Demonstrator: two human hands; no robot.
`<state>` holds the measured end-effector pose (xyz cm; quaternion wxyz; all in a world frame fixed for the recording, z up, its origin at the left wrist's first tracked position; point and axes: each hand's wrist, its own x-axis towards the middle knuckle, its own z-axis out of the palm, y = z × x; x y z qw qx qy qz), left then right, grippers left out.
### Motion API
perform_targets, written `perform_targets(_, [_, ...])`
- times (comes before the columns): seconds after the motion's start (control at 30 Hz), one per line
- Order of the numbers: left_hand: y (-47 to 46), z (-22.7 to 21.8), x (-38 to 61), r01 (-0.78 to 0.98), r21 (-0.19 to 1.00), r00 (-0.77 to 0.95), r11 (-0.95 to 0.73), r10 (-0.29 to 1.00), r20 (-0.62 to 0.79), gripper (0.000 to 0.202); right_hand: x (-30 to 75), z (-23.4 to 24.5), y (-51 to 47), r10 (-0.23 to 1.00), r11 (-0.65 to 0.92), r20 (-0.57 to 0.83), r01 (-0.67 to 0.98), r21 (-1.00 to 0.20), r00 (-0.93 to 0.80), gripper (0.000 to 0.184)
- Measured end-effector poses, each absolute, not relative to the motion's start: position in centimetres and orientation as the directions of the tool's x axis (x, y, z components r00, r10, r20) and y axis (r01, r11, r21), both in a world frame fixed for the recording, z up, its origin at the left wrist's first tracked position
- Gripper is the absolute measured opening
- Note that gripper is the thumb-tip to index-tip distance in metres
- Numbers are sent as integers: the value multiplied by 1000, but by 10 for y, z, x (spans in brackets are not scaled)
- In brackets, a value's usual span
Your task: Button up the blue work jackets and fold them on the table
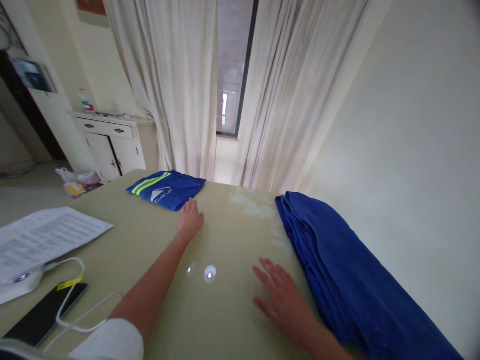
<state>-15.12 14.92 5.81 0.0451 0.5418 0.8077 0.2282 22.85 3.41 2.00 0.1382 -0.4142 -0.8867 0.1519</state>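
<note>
My left hand (191,218) reaches far across the table, its fingertips at the near right corner of a folded blue work garment (180,189). That garment carries a yellow-green and grey reflective stripe and a white logo. The fingers look loosely stretched out and grip nothing that I can see; whether they touch the cloth I cannot tell. Over the near part of the table is my right hand (281,297), fingers spread and holding nothing. Just right of it lies a long blue garment (337,260), folded lengthwise in layers along the table's right side.
The pale green table (225,240) has a glossy top. At the left lie printed sheets (56,232), a white device with a cable (80,270) and a black phone (47,312). Behind are curtains (180,75) and a white cabinet (112,142); a wall (420,150) borders the right.
</note>
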Motion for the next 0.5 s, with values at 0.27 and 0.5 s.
perform_targets(0.27, [184,20,-224,799,342,-571,494,802,177,55,198,-20,-1,758,612,54,679,-407,-651,77])
perform_targets(0.5, [161,38,-211,893,269,-405,361,904,133,47,194,-7,-9,803,543,22,715,-440,-596,71])
